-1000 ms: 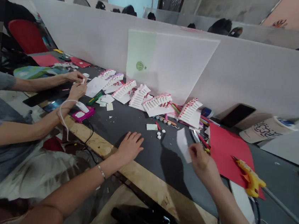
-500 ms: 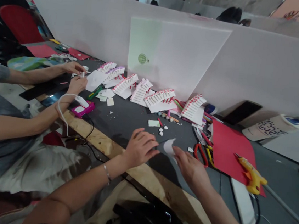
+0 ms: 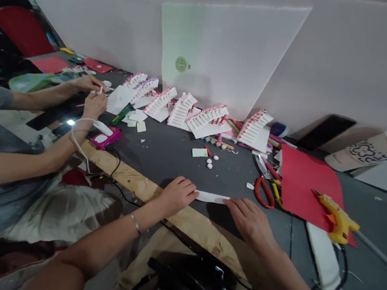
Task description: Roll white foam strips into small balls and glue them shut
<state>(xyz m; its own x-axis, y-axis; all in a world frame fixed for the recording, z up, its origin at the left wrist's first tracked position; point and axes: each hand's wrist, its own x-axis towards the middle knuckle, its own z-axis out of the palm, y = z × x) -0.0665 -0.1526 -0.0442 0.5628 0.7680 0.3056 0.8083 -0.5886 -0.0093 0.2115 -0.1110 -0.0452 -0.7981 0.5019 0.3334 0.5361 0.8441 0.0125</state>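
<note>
A narrow strip of white paper (image 3: pixel 212 197) is stretched between my two hands, low over the dark tabletop close to its front edge. My left hand (image 3: pixel 178 196) is closed on the strip's left end, and my right hand (image 3: pixel 249 220) pinches the right end between thumb and fingers. Just beyond the strip lie several small white lumps (image 3: pixel 209 163) and a pale rectangular block (image 3: pixel 200 152). Red-handled scissors (image 3: pixel 264 193) rest to the right, past my right hand, with a small white scrap (image 3: pixel 250 186) beside them.
Several small paper staircase models (image 3: pixel 208 119) stand along the partition (image 3: pixel 123 27). A yellow glue gun (image 3: pixel 337 220) lies on red paper (image 3: pixel 310 185) at right, near a cup (image 3: pixel 365 151) and phone (image 3: pixel 326 132). At left, a co-worker's hands (image 3: pixel 96 100) work behind a magenta power socket (image 3: pixel 106 138).
My left hand has taken hold of the paper's free end. The curled strip is now drawn out flat between both hands. The view has tilted downward.
</note>
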